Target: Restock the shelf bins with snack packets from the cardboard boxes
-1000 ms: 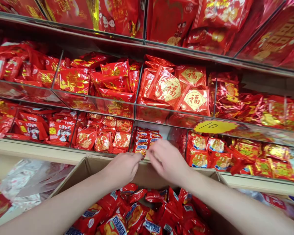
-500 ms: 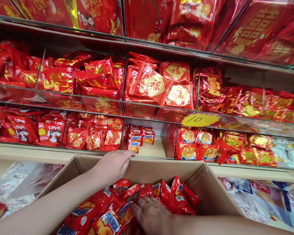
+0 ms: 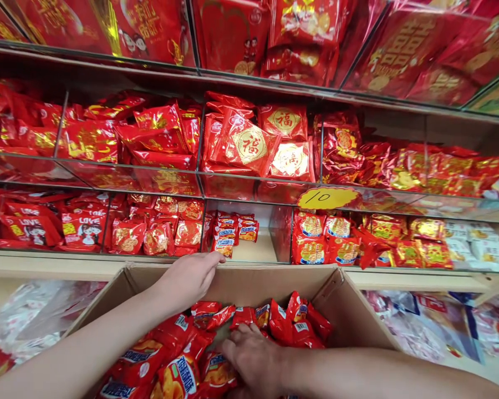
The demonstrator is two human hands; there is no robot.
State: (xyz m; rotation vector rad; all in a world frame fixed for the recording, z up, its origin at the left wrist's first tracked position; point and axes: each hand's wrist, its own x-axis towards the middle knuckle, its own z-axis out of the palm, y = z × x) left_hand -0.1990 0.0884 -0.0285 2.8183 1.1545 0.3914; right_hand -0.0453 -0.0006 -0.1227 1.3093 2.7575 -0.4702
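Note:
An open cardboard box (image 3: pixel 270 280) holds many small red snack packets (image 3: pixel 178 377) with blue-and-white lettering. My left hand (image 3: pixel 187 282) is closed over the box's far rim, thumb on the near side and the other fingers partly hidden. Just beyond its fingertips, several matching packets (image 3: pixel 225 233) are stacked at the left of a shelf compartment (image 3: pixel 258 250). Down in the box, my right hand (image 3: pixel 255 354) reaches among the loose packets with its fingers apart; some fingertips are hidden, and no packet is visibly gripped.
Glass dividers (image 3: pixel 280 233) split the shelves of red and gold packets. A yellow price tag (image 3: pixel 327 197) marked 10 sits on the middle shelf's front edge. Plastic-wrapped goods lie below at left (image 3: pixel 37 310) and right (image 3: pixel 424 327), flanking the box.
My right hand has pushed a little deeper among the packets, its fingers more bent, and a gap shows beside it. My left hand stays at the rim. The view has shifted slightly.

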